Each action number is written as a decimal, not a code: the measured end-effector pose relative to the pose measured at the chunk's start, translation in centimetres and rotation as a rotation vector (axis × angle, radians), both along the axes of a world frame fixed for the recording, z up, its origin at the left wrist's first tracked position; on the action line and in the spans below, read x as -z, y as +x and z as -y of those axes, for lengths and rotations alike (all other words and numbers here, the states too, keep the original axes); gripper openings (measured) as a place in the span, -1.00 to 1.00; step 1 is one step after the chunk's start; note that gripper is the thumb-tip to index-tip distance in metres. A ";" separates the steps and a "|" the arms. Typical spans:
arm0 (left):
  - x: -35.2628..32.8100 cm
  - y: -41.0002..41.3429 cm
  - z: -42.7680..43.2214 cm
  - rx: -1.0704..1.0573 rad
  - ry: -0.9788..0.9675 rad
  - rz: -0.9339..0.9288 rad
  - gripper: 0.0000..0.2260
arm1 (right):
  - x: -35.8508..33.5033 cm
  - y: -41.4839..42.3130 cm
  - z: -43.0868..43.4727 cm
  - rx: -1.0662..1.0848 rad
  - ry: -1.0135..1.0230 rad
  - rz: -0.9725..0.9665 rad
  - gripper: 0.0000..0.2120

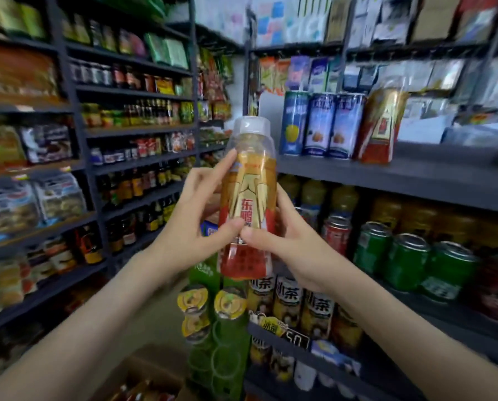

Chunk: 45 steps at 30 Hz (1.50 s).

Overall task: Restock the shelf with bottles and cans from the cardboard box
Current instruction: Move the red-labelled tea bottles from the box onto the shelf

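Head view — both hands grasp one bottle (247,198) upright at chest height, left hand (195,221), right hand (288,241), near the shelf (386,175). I judge it full, weighty, slick plastic — best held mid-label.

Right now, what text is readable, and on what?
"东鹏": bottle, held by left hand and right hand.
"冰茶": tea bottles below it.
"50": price tag under them.
Cans and all other labels: too blurred to read.
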<state>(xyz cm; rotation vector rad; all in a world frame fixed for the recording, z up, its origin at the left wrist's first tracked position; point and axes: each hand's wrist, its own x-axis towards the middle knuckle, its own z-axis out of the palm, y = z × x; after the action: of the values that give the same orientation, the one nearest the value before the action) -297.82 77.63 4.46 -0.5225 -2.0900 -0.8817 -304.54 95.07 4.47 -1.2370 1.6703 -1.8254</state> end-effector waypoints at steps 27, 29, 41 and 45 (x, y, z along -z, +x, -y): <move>-10.6 -19.0 -7.2 -0.262 -0.533 0.018 -0.41 | -12.5 -16.2 -11.9 0.683 0.200 -0.146 -0.33; -10.5 -20.0 -7.2 -0.267 -0.559 0.067 -0.40 | -12.1 -18.0 -11.6 0.707 0.219 -0.131 -0.31; -8.7 -20.4 -8.3 -0.191 -0.444 -0.043 -0.51 | -11.3 -17.3 -10.8 1.030 0.417 -0.603 -0.25; -4.3 -15.8 -7.1 -0.017 -0.155 -0.238 -0.70 | -7.1 -10.5 -7.5 1.020 0.210 -1.068 -0.48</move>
<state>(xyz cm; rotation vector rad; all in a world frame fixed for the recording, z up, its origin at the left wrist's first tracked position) -313.67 84.70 8.78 -0.6568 -1.9497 -0.6173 -315.09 102.56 11.54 -1.5070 3.4624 -1.2782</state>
